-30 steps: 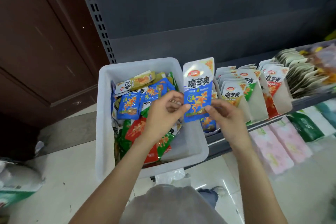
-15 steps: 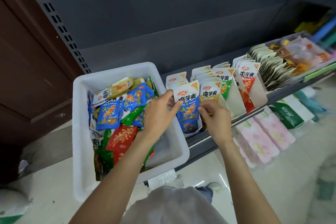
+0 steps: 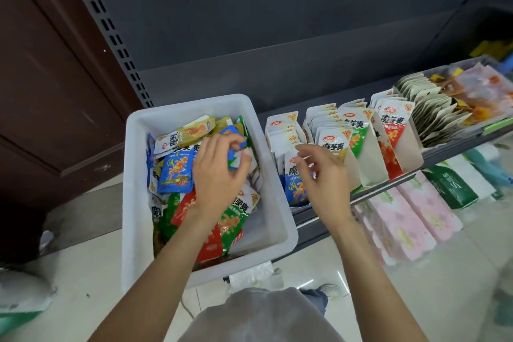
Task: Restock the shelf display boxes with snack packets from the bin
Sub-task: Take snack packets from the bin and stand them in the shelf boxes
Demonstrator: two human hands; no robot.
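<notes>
While the left hand (image 3: 219, 175) reaches into the white bin (image 3: 133, 175), its fingers are loosely curled over the heap of snack packets (image 3: 177, 172), fingertips at a blue packet near the bin's far right corner; whether they grip it I cannot tell. Red and green packets lie toward the bin's near edge, blue and olive ones farther in. The right hand (image 3: 323, 175) hovers just right of the bin over the leftmost display box (image 3: 280, 133), fingers loosely curled and apart, holding nothing. That box, at the shelf's (image 3: 444, 151) front edge, holds blue packets (image 3: 295, 189) standing upright. Farther right along the shelf stand more display boxes (image 3: 372, 158) with olive, green and red packets, then a tray of pale pouches (image 3: 433, 111) toward the shelf's far right end.
</notes>
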